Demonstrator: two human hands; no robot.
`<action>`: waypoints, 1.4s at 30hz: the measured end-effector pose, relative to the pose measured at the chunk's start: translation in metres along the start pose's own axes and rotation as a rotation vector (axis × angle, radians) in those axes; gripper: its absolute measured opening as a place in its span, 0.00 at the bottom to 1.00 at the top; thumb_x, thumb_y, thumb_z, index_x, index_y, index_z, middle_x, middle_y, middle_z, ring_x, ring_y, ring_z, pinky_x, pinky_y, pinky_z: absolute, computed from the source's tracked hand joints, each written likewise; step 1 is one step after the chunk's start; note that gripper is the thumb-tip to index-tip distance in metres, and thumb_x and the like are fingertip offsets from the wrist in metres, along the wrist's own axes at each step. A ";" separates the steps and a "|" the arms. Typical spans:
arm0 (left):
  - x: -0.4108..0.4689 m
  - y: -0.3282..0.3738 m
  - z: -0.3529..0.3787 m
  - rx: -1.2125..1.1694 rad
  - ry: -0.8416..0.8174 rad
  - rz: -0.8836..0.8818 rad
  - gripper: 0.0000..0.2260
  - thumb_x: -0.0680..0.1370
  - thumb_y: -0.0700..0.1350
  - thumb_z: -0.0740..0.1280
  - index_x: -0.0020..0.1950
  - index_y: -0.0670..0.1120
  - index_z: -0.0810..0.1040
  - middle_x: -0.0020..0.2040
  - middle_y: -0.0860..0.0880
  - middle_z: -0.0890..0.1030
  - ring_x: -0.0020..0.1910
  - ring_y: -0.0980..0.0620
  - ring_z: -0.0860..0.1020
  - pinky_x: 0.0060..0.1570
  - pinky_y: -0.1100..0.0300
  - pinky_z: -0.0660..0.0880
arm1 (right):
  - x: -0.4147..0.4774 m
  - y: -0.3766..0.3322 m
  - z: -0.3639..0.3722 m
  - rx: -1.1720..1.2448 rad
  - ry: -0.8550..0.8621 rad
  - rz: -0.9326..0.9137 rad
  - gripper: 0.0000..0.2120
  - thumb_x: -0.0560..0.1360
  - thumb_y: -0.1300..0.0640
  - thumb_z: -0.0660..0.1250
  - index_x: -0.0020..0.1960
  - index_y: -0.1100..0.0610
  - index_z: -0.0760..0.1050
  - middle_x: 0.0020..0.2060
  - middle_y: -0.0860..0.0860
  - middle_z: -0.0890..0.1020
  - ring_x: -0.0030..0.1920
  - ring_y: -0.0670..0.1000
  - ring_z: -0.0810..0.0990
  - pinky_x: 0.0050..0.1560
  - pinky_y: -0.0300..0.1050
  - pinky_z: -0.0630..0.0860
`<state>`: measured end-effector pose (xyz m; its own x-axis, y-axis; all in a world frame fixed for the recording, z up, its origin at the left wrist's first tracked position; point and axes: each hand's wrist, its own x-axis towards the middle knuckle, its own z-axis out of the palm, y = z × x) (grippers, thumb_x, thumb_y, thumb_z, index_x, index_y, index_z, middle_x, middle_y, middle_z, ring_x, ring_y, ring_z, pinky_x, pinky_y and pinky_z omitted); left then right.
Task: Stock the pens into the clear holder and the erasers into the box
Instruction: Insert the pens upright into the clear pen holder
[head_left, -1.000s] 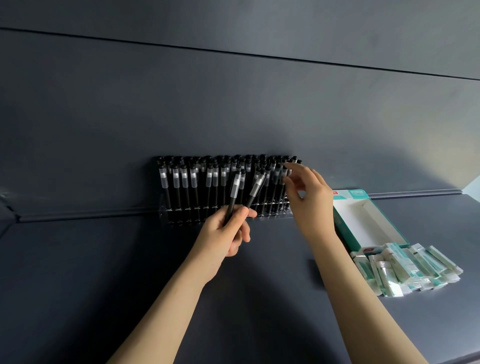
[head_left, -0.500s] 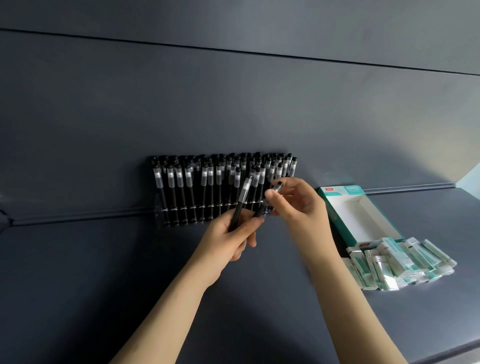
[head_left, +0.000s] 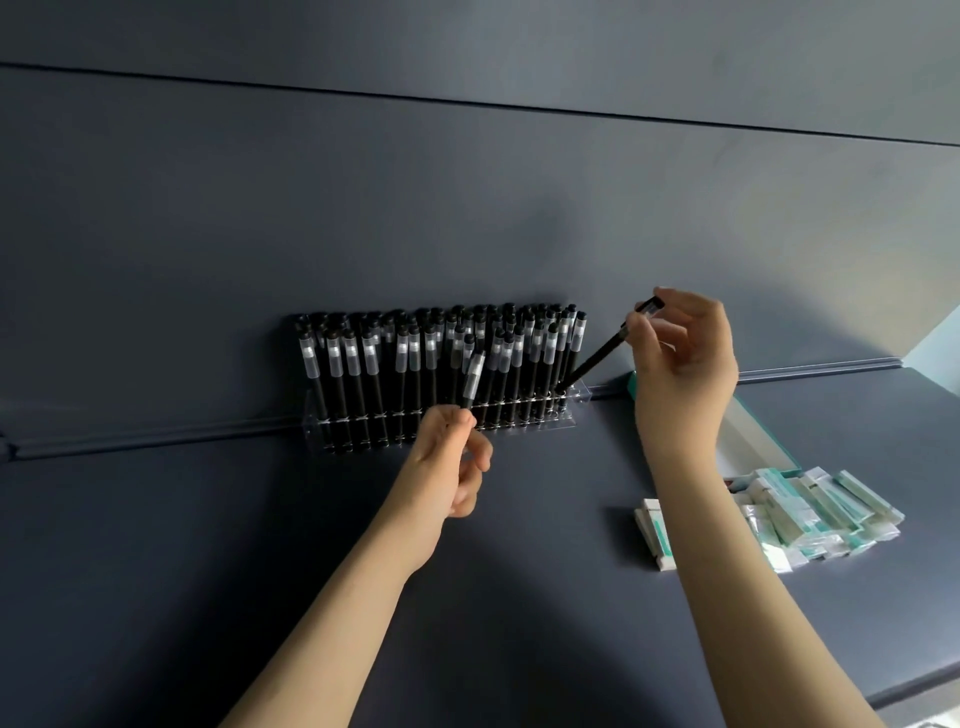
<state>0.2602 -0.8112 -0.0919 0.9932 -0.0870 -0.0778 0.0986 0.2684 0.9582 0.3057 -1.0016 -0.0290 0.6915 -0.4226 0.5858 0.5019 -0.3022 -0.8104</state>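
Both bare forearms reach forward, hands up.
Left hand (head_left: 449, 460) pinches upright pen (head_left: 474, 376) at fingertips; right hand (head_left: 685, 364), higher, pinches slanted pen (head_left: 597, 358) near its top.

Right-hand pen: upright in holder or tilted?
Tilted. The slim black pen leans rightward, tip at the clear plastic holder's right end, top pinched by the right hand.

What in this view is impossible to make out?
Head view: most of the box sits behind the right hand and forearm; contents unseen.
Print on the erasers: too small.
Pens in the clear holder overlap; no count possible.
Lower end of the left hand's pen: hidden by its fingers.
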 end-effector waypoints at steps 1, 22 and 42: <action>-0.001 0.000 0.000 0.009 -0.014 0.014 0.07 0.84 0.47 0.56 0.51 0.44 0.68 0.34 0.50 0.74 0.22 0.55 0.59 0.23 0.66 0.55 | 0.000 0.002 0.001 -0.039 -0.008 -0.019 0.11 0.76 0.63 0.68 0.54 0.52 0.74 0.43 0.47 0.82 0.45 0.46 0.83 0.46 0.35 0.75; 0.008 0.007 -0.002 -0.028 -0.004 -0.031 0.15 0.83 0.37 0.51 0.50 0.43 0.77 0.33 0.53 0.71 0.24 0.57 0.61 0.26 0.59 0.50 | -0.001 0.040 0.018 -0.244 -0.252 -0.132 0.09 0.77 0.65 0.67 0.56 0.55 0.78 0.50 0.50 0.80 0.44 0.40 0.81 0.48 0.35 0.77; -0.006 0.005 0.014 0.252 -0.164 0.149 0.11 0.83 0.43 0.59 0.58 0.49 0.80 0.40 0.52 0.82 0.36 0.54 0.73 0.35 0.64 0.70 | -0.042 0.000 -0.004 0.143 -0.471 0.206 0.02 0.77 0.62 0.69 0.47 0.57 0.79 0.39 0.48 0.83 0.40 0.46 0.80 0.45 0.41 0.77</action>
<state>0.2539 -0.8227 -0.0827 0.9703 -0.2230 0.0940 -0.0859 0.0458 0.9953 0.2744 -0.9868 -0.0536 0.9252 -0.0220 0.3790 0.3739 -0.1196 -0.9197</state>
